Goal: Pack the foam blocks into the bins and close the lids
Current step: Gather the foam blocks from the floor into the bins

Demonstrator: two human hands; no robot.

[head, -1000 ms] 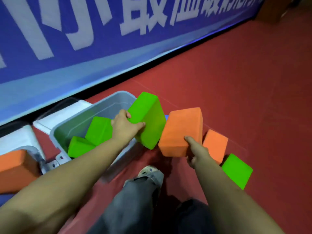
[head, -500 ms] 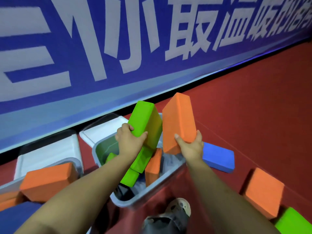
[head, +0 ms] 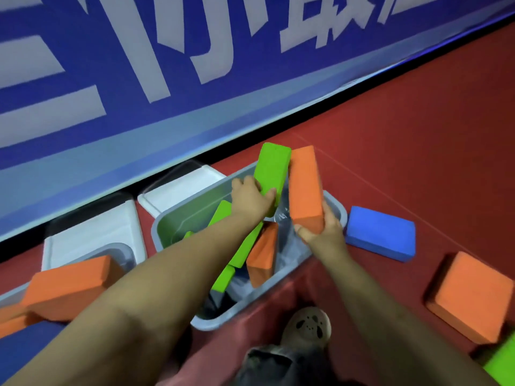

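A: Where were the foam blocks?

B: Two were held upright over the grey bin (head: 341, 215), side by side and touching. The left hand (head: 250, 200) was curled round the green block (head: 272, 168); the right hand (head: 320, 232) gripped the lower end of the orange block (head: 303, 188).

A: So neither of the hands was free?

B: Neither. Each was clamped on its own block.

A: And inside the bin?

B: Green pieces (head: 223, 211) leaned against an orange one (head: 263, 254), standing on edge.

A: Around it?

B: On the red floor (head: 418, 149), a blue block (head: 380, 232) lay just beside the bin's right end, and a second orange block (head: 471, 296) sat further right. To the left, another orange block (head: 69, 285) rested on a second bin (head: 122, 250). White lids (head: 178, 188) lay behind, below a blue banner (head: 195, 51). A shoe (head: 306, 327) showed near the bin's front.
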